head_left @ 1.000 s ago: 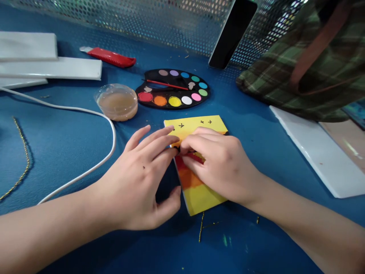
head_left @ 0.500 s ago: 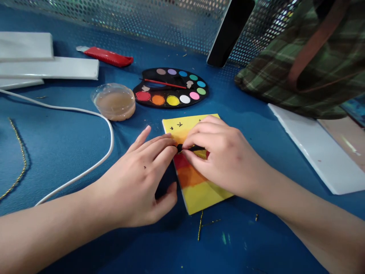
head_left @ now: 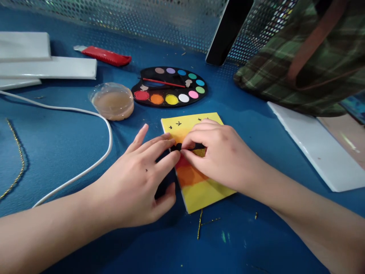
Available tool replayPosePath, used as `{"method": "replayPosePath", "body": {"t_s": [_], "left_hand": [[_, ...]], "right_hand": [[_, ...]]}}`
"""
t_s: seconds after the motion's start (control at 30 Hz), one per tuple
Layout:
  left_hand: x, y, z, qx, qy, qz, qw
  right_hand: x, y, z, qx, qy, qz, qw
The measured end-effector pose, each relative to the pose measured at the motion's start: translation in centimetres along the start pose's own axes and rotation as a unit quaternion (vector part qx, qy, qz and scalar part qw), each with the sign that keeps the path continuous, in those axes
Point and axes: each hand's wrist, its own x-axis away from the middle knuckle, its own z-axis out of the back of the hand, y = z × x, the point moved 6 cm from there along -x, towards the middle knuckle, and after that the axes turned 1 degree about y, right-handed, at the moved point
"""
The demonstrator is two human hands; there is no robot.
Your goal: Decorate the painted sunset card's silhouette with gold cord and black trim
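Blue tabletop (head_left: 57, 144): painted canvas (head_left: 199, 196) lies flat below the paint palette (head_left: 171, 105), likely light and stiff, best held by its yellow lower edge; left hand (head_left: 134, 179) and right hand (head_left: 222, 160) together, pinching a black strip (head_left: 178, 147) on it.

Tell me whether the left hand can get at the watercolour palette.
Probably yes: the left hand sits just below the watercolour palette, with only blue surface between them. Its fingertips would first have to leave the black strip at the right hand.
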Motion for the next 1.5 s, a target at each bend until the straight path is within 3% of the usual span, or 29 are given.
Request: {"method": "replayPosePath", "body": {"t_s": [0.5,0.8,1.5], "left_hand": [[-0.2,0.2,0.0,-0.027,0.005,-0.014,1.000],[0.1,0.4,-0.1,-0.057,0.035,-0.044,0.997],[0.0,0.6,0.0,-0.094,0.040,-0.070,0.992]], "right_hand": [[0.1,0.0,0.1,0.009,0.006,-0.019,1.000],[0.0,1.5,0.5,0.009,-0.090,-0.093,0.992],[-0.6,2.5,-0.3,-0.064,-0.136,-0.154,0.976]]}}
